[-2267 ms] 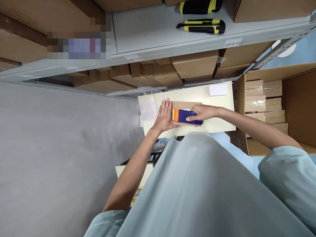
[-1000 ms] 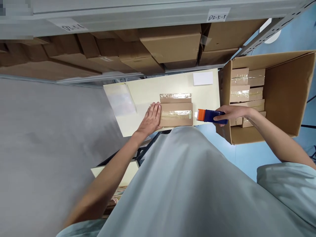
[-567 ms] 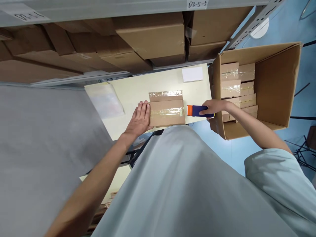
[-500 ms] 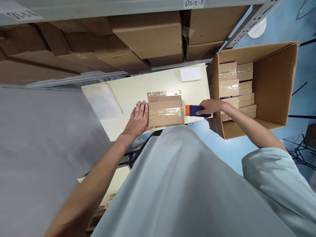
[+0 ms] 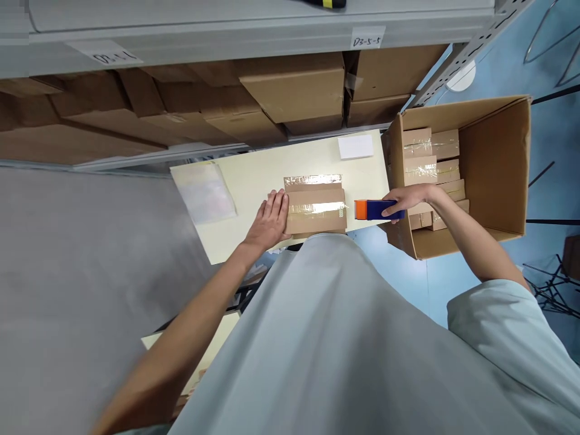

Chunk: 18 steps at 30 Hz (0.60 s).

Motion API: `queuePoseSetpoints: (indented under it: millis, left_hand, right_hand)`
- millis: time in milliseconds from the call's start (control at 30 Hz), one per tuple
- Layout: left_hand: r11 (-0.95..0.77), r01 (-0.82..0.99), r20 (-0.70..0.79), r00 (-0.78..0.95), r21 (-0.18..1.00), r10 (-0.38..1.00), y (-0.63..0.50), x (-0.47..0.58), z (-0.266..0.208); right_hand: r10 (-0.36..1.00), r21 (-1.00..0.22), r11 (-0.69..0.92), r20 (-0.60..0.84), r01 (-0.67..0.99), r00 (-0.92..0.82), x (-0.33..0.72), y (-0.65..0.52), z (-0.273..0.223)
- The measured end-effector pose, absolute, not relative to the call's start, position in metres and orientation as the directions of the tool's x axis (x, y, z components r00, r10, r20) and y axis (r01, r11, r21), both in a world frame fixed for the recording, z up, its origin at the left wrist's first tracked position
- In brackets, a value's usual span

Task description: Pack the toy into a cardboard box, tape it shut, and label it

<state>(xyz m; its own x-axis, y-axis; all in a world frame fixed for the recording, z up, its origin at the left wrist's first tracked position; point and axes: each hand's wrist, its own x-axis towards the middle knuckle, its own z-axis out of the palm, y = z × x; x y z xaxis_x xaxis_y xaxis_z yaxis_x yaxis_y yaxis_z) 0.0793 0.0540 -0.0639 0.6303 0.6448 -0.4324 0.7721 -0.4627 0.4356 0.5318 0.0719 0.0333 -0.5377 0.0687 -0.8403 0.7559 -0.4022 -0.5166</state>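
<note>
On the pale table (image 5: 258,175), a small cardboard box (image 5: 316,219) lies with clear tape along its top. Behind it is a cardboard strip or flap (image 5: 312,183) with shiny tape. My left hand (image 5: 269,222) rests flat against the box's left end, fingers stretched out and close together. To the right of the box, my right hand (image 5: 405,198) grips a slim dark blue box with an orange end (image 5: 376,209). The orange end points at the cardboard box, with a gap between them. My right hand is in front of the large carton's left edge.
A large open carton (image 5: 496,163) at the right holds several small taped boxes (image 5: 420,170). White paper (image 5: 356,147) and a clear plastic sheet or bag (image 5: 206,192) lie on the table. Beyond it, a metal shelf (image 5: 254,42) is packed with cardboard boxes (image 5: 294,84).
The blue and orange box in my right hand has moved a little to the right, away from the cardboard box. My left hand stays on the box's end. The whole view has shifted.
</note>
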Motion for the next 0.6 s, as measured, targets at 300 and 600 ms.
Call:
queuePoseSetpoints:
  millis: [300, 600]
  left_hand:
    - [-0.489, 0.758, -0.410, 0.647, 0.431, 0.642, 0.052, 0.077, -0.069]
    - [-0.524, 0.740, -0.343, 0.665, 0.421, 0.663, 0.046, 0.076, -0.073]
  right_hand:
    - [0.112, -0.326, -0.361, -0.945, 0.874, -0.306, 0.504, 0.066, 0.035]
    - [0.435, -0.068, -0.143, -0.901, 0.987, 0.001, 0.416, 0.020, 0.045]
